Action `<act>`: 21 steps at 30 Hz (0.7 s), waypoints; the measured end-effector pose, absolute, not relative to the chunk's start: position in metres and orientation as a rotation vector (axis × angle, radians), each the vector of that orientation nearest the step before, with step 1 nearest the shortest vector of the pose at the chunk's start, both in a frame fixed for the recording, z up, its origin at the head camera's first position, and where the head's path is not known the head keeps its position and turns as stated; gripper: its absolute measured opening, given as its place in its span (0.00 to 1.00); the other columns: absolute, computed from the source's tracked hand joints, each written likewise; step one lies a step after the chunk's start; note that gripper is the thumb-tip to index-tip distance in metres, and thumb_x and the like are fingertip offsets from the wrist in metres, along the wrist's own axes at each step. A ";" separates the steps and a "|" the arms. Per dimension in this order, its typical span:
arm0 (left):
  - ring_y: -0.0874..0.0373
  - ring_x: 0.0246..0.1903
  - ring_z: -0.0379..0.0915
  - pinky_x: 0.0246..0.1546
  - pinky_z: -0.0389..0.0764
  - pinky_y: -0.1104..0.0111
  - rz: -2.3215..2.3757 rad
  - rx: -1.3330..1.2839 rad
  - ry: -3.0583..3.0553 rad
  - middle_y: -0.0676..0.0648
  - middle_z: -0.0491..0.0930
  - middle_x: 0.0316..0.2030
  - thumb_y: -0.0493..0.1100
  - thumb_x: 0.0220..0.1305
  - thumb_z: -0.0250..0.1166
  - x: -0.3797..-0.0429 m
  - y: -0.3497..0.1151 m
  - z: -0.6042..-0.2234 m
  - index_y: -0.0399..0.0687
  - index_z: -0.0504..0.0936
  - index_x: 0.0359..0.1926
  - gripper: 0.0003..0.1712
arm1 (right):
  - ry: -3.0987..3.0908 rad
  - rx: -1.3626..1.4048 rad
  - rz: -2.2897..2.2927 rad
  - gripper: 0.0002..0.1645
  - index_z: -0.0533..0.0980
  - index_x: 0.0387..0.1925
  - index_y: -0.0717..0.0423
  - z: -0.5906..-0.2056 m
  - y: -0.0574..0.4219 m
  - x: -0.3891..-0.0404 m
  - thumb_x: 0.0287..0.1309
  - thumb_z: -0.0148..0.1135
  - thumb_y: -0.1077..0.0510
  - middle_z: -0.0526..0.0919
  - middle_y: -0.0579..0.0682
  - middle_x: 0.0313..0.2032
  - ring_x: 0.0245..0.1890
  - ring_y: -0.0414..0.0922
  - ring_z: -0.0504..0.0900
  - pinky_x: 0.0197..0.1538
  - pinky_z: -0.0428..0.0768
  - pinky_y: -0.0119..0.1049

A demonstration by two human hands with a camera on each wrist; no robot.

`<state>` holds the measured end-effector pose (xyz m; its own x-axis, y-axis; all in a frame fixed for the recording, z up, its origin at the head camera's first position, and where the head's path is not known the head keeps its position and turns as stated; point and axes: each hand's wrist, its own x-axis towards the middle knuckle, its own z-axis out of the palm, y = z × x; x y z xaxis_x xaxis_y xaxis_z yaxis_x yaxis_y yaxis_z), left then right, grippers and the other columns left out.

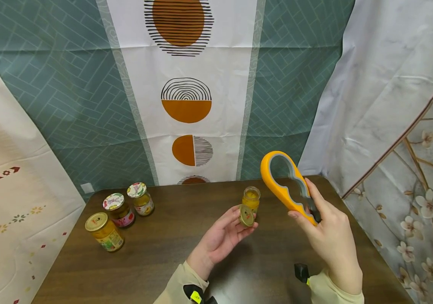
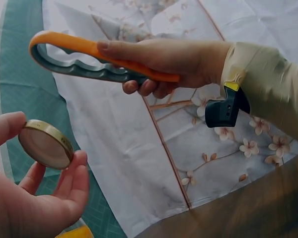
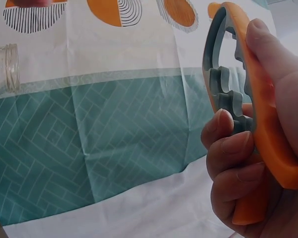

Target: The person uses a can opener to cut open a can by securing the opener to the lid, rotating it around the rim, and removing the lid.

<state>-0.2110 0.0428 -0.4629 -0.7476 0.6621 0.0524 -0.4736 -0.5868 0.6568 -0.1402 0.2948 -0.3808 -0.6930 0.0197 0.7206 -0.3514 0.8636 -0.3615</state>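
My left hand [image 1: 220, 238] pinches a round gold jar lid [image 1: 246, 215] by its rim, with the printed top showing in the head view. In the left wrist view the pale inside of the lid [image 2: 45, 145] shows. Just behind it on the table stands a small lidless glass jar [image 1: 252, 197] with yellow contents, partly hidden by the lid and fingers. My right hand [image 1: 332, 238] grips an orange-and-grey jar opener [image 1: 282, 193] by its handles, raised to the right of the jar. Several scalloped notches line the opener's inner grey edge [image 3: 221, 82].
On the table's left side stand three lidded jars: one with a gold lid [image 1: 110, 237], one with a pink label [image 1: 124, 216], and one with a patterned lid [image 1: 144, 204]. A brown wooden table [image 1: 155, 261] meets hanging cloths [image 1: 224, 160] at back and sides.
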 end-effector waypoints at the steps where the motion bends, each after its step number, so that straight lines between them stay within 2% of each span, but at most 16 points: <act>1: 0.46 0.53 0.74 0.60 0.73 0.60 2.310 0.381 0.847 0.41 0.75 0.56 0.45 0.76 0.52 -0.211 0.043 -0.464 0.41 0.60 0.69 0.26 | -2.264 0.238 0.624 0.56 0.66 0.71 0.43 -0.381 0.295 -0.140 0.38 0.81 0.53 0.75 0.47 0.25 0.26 0.44 0.70 0.28 0.73 0.49; 7: 0.46 0.54 0.74 0.60 0.73 0.60 2.310 0.393 0.935 0.43 0.73 0.58 0.43 0.74 0.55 -0.214 0.044 -0.467 0.38 0.61 0.69 0.28 | -2.261 0.227 0.632 0.55 0.66 0.71 0.43 -0.379 0.295 -0.140 0.38 0.81 0.52 0.74 0.45 0.26 0.25 0.43 0.69 0.27 0.71 0.46; 11: 0.43 0.55 0.73 0.60 0.72 0.58 2.303 0.382 1.050 0.39 0.71 0.61 0.42 0.73 0.57 -0.216 0.046 -0.470 0.35 0.59 0.70 0.31 | -2.265 0.226 0.630 0.55 0.67 0.71 0.44 -0.378 0.295 -0.140 0.38 0.81 0.52 0.73 0.44 0.26 0.25 0.42 0.68 0.26 0.71 0.46; 15: 0.44 0.54 0.73 0.62 0.71 0.55 2.271 0.330 1.213 0.34 0.65 0.65 0.43 0.70 0.61 -0.218 0.048 -0.474 0.37 0.63 0.68 0.31 | -2.265 0.229 0.630 0.55 0.67 0.71 0.44 -0.378 0.295 -0.140 0.39 0.81 0.52 0.73 0.44 0.26 0.25 0.43 0.68 0.26 0.71 0.46; 21: 0.46 0.53 0.74 0.62 0.69 0.56 2.245 0.256 1.236 0.36 0.66 0.65 0.44 0.69 0.62 -0.218 0.048 -0.475 0.39 0.65 0.68 0.31 | -2.255 0.239 0.625 0.54 0.67 0.71 0.45 -0.379 0.296 -0.141 0.39 0.81 0.51 0.73 0.44 0.25 0.24 0.42 0.68 0.26 0.70 0.44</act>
<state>-0.2175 0.0480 -0.4751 -0.8260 0.5552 -0.0973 -0.3792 -0.4195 0.8248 -0.1411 0.2958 -0.3785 -0.6864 0.0230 0.7268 -0.3545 0.8621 -0.3621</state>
